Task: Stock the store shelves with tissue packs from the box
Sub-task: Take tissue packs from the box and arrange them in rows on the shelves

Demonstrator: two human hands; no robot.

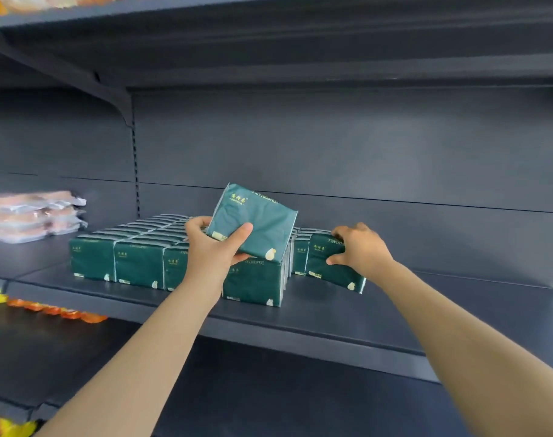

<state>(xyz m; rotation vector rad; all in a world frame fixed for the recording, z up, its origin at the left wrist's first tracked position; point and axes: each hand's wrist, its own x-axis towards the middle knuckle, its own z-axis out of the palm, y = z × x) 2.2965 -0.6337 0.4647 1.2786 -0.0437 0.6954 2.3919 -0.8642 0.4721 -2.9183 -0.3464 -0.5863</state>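
Several dark green tissue packs (136,250) stand in rows on the grey middle shelf (426,313). My left hand (213,244) grips one green pack (256,220), tilted and lifted above the front of the rows. My right hand (360,247) grips another green pack (333,263) at the right end of the rows; it leans with its lower edge on the shelf. The box is out of view.
Pinkish plastic-wrapped packs (32,214) are stacked at the shelf's left. The shelf stretches bare to the right of the tissue rows. An upper shelf (268,14) hangs overhead. Orange and yellow goods (48,309) line the lower left shelf.
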